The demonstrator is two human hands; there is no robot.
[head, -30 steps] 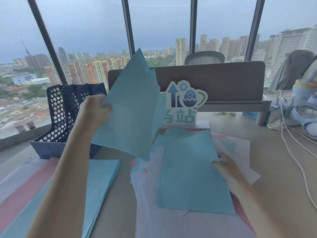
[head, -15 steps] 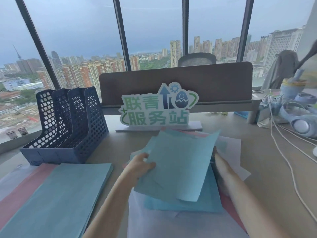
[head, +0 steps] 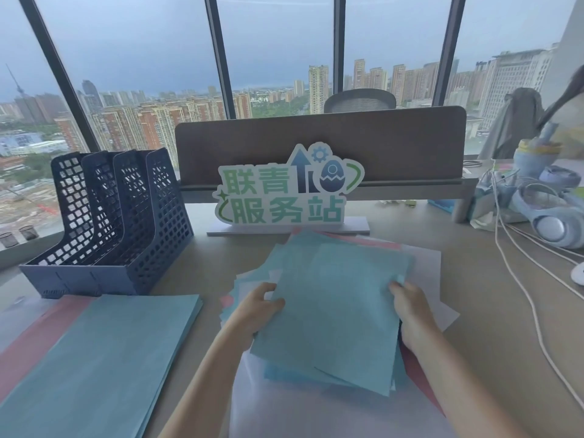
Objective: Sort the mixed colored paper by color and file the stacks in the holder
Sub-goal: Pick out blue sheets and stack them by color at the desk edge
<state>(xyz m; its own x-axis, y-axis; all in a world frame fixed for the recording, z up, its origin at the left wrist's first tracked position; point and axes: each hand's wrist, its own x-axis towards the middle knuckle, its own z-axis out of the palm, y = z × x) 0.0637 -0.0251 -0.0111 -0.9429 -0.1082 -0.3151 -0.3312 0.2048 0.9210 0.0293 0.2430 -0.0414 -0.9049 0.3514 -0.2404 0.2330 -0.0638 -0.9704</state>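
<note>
1. Blue sheets [head: 331, 308] sit on top of the mixed pile [head: 423, 273] near the middle of the tabletop [head: 493, 311], pink and white edges poking out underneath.
2. Left hand [head: 256, 311] grips the blue sheets at their left edge, thumb curled over the top and fingers tucked beneath.
3. Right hand [head: 410, 311] holds the opposite edge, fingers curled onto the paper.
4. Over by the tabletop's left edge lies a sorted blue stack [head: 104, 361], squared up, overlapping a pink stack [head: 28, 346] just beside it.
5. File holder [head: 126, 222], dark blue mesh, stands upright behind those stacks toward the back left corner; its slots look unfilled from here.
6. Cut-out sign [head: 284, 191] with green characters stands at the back edge, just beyond the pile.
7. Headphones [head: 556, 222] and white cables [head: 521, 279] trail along the right edge.
</note>
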